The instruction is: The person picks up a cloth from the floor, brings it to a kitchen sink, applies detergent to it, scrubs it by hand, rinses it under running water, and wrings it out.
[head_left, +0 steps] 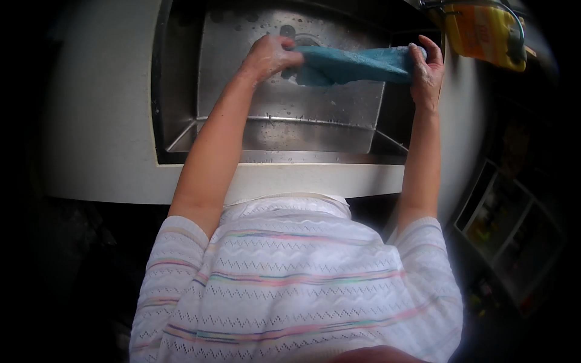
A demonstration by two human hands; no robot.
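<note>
A wet blue cloth (357,65) is stretched sideways over the steel sink (315,130). My left hand (270,58) grips its left end, with the fingers closed round the bunched fabric. At the other end my right hand (428,71) pinches the cloth between thumb and fingers. Wet suds or water show on both hands. The cloth hangs slightly between them, above the sink floor, and partly covers the drain (307,40).
Water drops dot the sink's bottom and front wall. A pale countertop (103,121) surrounds the basin. At the upper right, a yellow packet (484,35) sits in a wire holder. Dark shelving or a framed panel (499,224) stands at the lower right.
</note>
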